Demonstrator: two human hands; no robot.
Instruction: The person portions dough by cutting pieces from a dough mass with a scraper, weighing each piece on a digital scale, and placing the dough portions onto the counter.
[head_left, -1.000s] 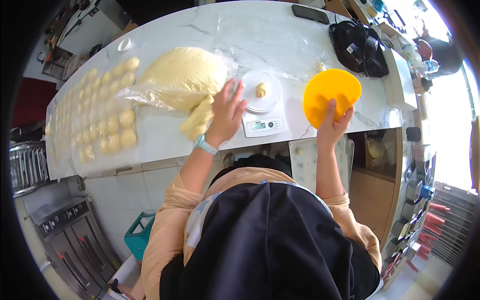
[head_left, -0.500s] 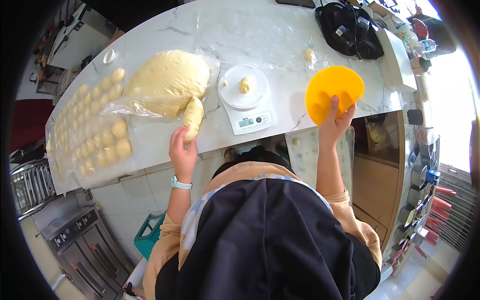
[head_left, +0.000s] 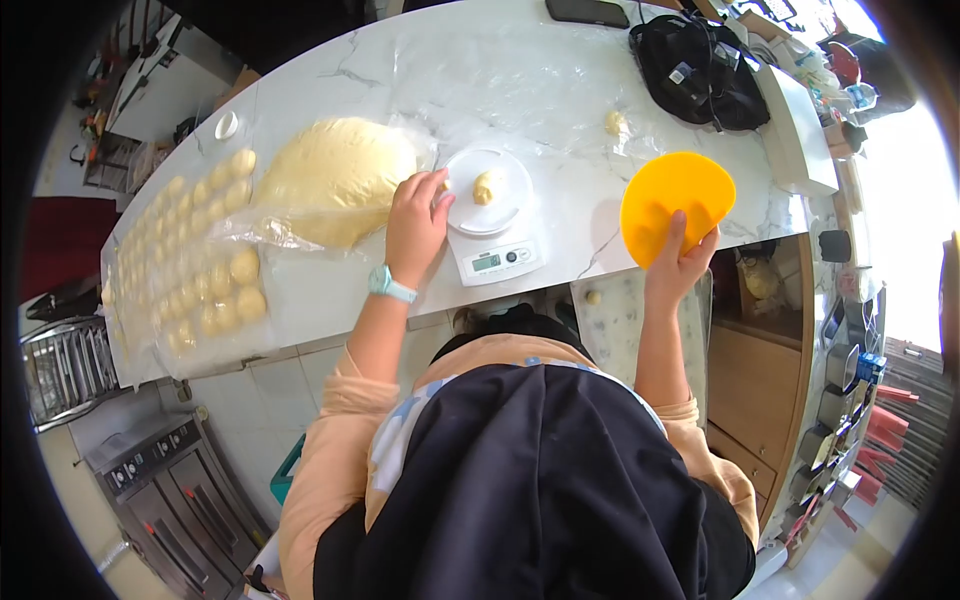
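My left hand (head_left: 417, 226) reaches to the left rim of the white kitchen scale (head_left: 499, 258). Its thumb and fingertips close around a small bit of dough (head_left: 446, 186) there. A larger dough lump (head_left: 484, 188) sits mid-plate. Left of the hand lies a big mound of pale dough (head_left: 335, 165), partly under clear plastic; the dough strip by its near end is hidden, perhaps behind my hand. On the right, my right hand (head_left: 680, 258) grips a yellow dough scraper (head_left: 675, 200) by its lower edge, thumb on top, held above the counter.
Rows of dough balls (head_left: 215, 290) under plastic cover the left of the marble counter (head_left: 330, 300). Another dough piece (head_left: 616, 123) lies on plastic at the back. A black bag (head_left: 697, 70), a phone (head_left: 587, 11) and a white box (head_left: 795, 130) stand at the back right.
My left hand has left the dough strip and moved up and right to the scale's plate, its fingers now at the small bit of dough. The right hand still holds the scraper.
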